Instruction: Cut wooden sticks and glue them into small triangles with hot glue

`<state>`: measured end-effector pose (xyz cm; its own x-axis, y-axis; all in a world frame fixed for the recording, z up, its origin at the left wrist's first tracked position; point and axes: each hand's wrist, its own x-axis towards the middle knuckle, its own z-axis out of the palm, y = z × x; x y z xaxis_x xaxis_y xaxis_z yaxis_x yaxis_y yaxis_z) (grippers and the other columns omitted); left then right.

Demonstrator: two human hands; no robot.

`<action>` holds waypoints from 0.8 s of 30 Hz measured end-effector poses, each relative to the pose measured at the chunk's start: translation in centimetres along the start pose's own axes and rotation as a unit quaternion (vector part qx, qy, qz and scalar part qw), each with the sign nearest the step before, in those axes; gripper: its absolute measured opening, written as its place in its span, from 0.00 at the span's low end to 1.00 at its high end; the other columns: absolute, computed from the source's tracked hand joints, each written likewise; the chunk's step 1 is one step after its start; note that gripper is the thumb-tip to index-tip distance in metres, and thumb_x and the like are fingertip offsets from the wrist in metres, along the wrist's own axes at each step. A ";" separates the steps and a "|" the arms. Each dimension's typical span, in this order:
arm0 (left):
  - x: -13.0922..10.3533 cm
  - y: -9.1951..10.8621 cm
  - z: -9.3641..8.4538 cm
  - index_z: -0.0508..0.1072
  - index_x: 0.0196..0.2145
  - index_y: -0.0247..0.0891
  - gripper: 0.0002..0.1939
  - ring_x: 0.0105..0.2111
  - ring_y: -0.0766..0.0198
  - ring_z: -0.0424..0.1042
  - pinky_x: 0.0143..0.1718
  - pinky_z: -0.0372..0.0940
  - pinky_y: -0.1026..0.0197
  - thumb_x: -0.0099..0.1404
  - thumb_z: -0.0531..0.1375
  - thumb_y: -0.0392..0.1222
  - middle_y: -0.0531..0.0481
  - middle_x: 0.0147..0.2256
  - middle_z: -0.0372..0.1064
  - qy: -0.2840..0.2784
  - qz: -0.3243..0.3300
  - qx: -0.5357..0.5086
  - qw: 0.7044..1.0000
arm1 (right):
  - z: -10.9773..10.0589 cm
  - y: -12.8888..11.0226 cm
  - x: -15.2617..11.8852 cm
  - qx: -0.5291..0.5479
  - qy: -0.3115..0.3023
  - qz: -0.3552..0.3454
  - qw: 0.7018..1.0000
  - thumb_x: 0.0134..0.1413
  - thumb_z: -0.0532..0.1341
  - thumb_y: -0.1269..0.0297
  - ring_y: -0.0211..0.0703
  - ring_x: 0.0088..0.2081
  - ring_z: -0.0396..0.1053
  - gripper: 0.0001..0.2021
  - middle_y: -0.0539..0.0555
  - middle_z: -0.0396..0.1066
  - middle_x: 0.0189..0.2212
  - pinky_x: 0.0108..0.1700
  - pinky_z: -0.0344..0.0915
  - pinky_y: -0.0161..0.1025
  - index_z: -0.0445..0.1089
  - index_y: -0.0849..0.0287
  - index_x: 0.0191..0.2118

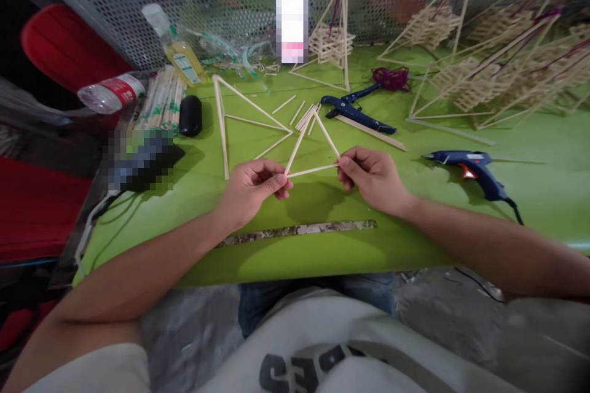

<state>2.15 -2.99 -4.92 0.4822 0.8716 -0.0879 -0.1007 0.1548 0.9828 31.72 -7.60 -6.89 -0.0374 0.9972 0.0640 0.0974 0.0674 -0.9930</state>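
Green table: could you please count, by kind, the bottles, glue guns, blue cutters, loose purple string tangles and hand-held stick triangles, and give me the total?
Bottles: 2 (red-labelled bottle, yellow-liquid bottle)
Glue gun: 1
Blue cutter: 1
Loose purple string tangle: 1
Hand-held stick triangle: 1
Total: 6

On the near side of your stick triangle (313,170), you have open table (322,206) to pass over. At its tip, loose sticks (302,118) and a cutter (364,118) obstruct you; a larger stick frame (222,135) hems its left, a glue gun (479,166) lies well to its right.
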 end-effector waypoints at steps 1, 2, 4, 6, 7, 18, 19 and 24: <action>0.0 0.0 0.0 0.84 0.42 0.36 0.13 0.30 0.64 0.82 0.36 0.79 0.62 0.68 0.77 0.48 0.47 0.34 0.84 0.003 -0.001 0.012 1.000 | -0.1 0.0 0.1 0.004 0.003 -0.005 1.000 0.71 0.70 0.46 0.34 0.24 0.72 0.17 0.50 0.77 0.28 0.24 0.71 0.33 0.80 0.55 0.39; 0.0 0.1 0.0 0.84 0.43 0.35 0.13 0.31 0.64 0.82 0.37 0.80 0.61 0.69 0.76 0.48 0.46 0.35 0.84 0.006 -0.003 0.025 1.000 | -0.1 0.0 0.1 0.006 0.006 -0.010 1.000 0.71 0.70 0.47 0.34 0.25 0.72 0.16 0.50 0.77 0.28 0.24 0.71 0.34 0.80 0.55 0.39; 0.1 0.2 0.0 0.84 0.43 0.35 0.13 0.32 0.63 0.82 0.38 0.80 0.60 0.70 0.75 0.47 0.45 0.36 0.85 0.012 -0.010 0.046 0.999 | -0.2 0.0 0.2 0.005 0.013 -0.017 1.000 0.71 0.70 0.47 0.34 0.25 0.72 0.16 0.50 0.78 0.28 0.25 0.72 0.34 0.80 0.55 0.40; 0.1 0.2 0.0 0.84 0.43 0.34 0.13 0.33 0.62 0.83 0.39 0.80 0.59 0.70 0.74 0.47 0.44 0.36 0.85 0.018 -0.015 0.061 0.998 | -0.1 0.0 0.2 -0.001 0.016 -0.020 1.000 0.71 0.70 0.48 0.34 0.25 0.72 0.15 0.50 0.78 0.28 0.25 0.72 0.34 0.80 0.55 0.40; 0.0 0.3 0.0 0.84 0.43 0.34 0.13 0.33 0.61 0.83 0.39 0.80 0.59 0.71 0.73 0.47 0.44 0.36 0.85 0.019 -0.016 0.066 0.997 | -0.1 0.0 0.2 -0.004 0.016 -0.020 1.000 0.71 0.70 0.48 0.34 0.25 0.72 0.15 0.50 0.78 0.28 0.25 0.72 0.34 0.80 0.55 0.40; -0.2 0.5 0.0 0.84 0.45 0.35 0.14 0.37 0.61 0.84 0.44 0.82 0.58 0.70 0.75 0.47 0.45 0.39 0.84 0.020 -0.010 0.098 0.995 | -0.2 0.5 0.0 -0.020 -0.005 -0.018 1.000 0.71 0.70 0.46 0.36 0.26 0.73 0.16 0.51 0.79 0.30 0.26 0.72 0.35 0.80 0.54 0.41; -0.2 0.4 0.0 0.84 0.44 0.35 0.14 0.37 0.61 0.84 0.44 0.82 0.58 0.70 0.74 0.48 0.45 0.38 0.84 0.023 -0.013 0.098 0.995 | -0.2 0.4 0.0 -0.017 -0.007 -0.017 1.000 0.72 0.69 0.45 0.36 0.27 0.74 0.17 0.51 0.79 0.30 0.26 0.72 0.35 0.80 0.54 0.41; 0.0 -0.2 -0.4 0.84 0.44 0.36 0.11 0.36 0.61 0.83 0.42 0.81 0.57 0.71 0.73 0.47 0.45 0.38 0.83 0.039 -0.012 0.120 0.992 | -0.2 0.3 0.3 -0.017 0.010 -0.029 0.999 0.76 0.63 0.41 0.37 0.27 0.74 0.21 0.52 0.79 0.29 0.28 0.74 0.36 0.81 0.54 0.41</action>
<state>1.82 -2.79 -5.14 0.4126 0.9037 -0.1145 0.1243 0.0687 0.9899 31.95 -7.32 -7.15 -0.0231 0.9921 0.1231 0.1294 0.1250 -0.9837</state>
